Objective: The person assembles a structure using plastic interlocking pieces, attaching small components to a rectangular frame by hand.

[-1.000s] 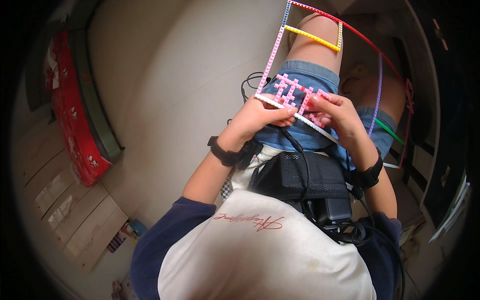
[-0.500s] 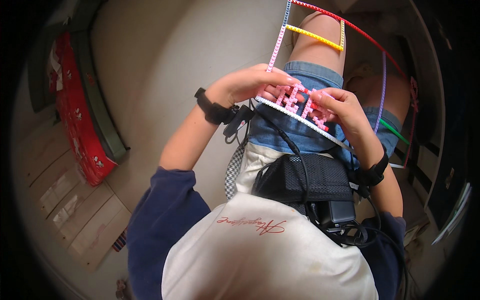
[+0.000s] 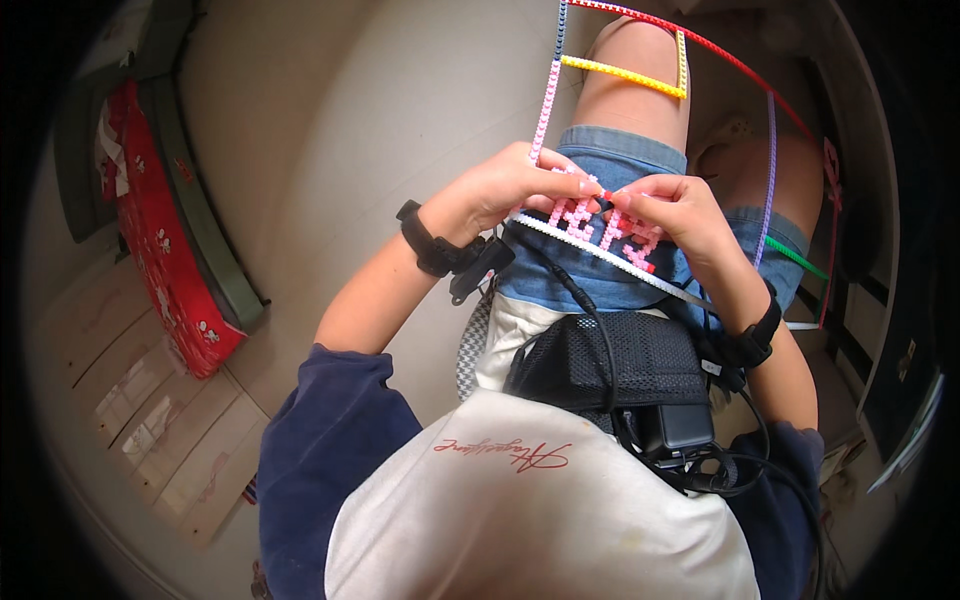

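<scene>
Across my lap lies an openwork frame of narrow strips, built from small interlocking plastic pieces. A white strip (image 3: pixel 590 243) forms its near edge, with pink lattice pieces (image 3: pixel 575 222) along it. My left hand (image 3: pixel 525 187) pinches the lattice's far side between thumb and fingers. Opposite it, my right hand (image 3: pixel 668 208) pinches the lattice too, thumb and forefinger closed. A small red piece (image 3: pixel 607 197) shows where the fingertips of both hands almost meet. Beyond are a pink strip (image 3: pixel 546 105), a yellow strip (image 3: pixel 625 73), a long red strip (image 3: pixel 720 54) and a purple strip (image 3: pixel 769 170).
A black mesh pouch (image 3: pixel 620 360) with cables (image 3: pixel 600 330) rests at my waist. A green strip (image 3: pixel 795 256) hangs at the right by my knee. On the left stands a low item with a red patterned cover (image 3: pixel 165 250). A dark cabinet (image 3: pixel 900 250) is at the right.
My fingertips have come closer together, nearly meeting at the red piece. My left thumb has moved lower, and the lattice has shifted slightly with my hands.
</scene>
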The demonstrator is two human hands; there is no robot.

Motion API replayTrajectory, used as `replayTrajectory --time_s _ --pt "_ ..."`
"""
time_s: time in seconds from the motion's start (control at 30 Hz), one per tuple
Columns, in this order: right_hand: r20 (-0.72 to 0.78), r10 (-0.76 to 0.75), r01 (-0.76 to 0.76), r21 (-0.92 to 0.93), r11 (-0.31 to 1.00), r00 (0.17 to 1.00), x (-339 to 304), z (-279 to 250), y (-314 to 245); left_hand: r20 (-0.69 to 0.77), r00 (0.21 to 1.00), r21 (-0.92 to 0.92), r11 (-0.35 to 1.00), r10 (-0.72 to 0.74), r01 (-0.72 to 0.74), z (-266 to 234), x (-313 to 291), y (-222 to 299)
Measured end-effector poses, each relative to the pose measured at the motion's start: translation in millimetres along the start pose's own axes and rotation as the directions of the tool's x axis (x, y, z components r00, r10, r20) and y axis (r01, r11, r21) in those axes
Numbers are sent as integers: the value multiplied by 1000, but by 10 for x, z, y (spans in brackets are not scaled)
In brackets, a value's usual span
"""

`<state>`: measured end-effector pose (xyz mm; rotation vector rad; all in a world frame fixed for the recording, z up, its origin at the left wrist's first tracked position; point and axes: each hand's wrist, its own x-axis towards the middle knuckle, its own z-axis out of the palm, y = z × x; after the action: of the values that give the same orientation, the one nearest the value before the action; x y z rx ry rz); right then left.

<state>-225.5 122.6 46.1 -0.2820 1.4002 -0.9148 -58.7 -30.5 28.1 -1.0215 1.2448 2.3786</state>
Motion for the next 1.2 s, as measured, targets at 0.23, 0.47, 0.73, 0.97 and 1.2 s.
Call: replayTrajectory --time_s 0.23,0.47,0.73,0.97,1.2 --pt "11 26 -26 7 1000 1000 5 35 -34 27 1000 8 1000 -10 10 -65 -8 -71" --pt "-36 11 -12 -14 1000 999 22 57 -12 -37 999 32 999 -8 9 35 -94 41" --pt "-34 -56 55 -20 998 998 -2 28 -42 4 999 54 997 50 -50 19 -135 72" --pt "-12 -141 141 157 978 990 -200 -112 -115 -267 960 376 927 87 20 -29 -395 241" --pt "17 -360 360 3 933 933 -526 -6 -419 -183 758 640 661 626 -392 581 -786 502"
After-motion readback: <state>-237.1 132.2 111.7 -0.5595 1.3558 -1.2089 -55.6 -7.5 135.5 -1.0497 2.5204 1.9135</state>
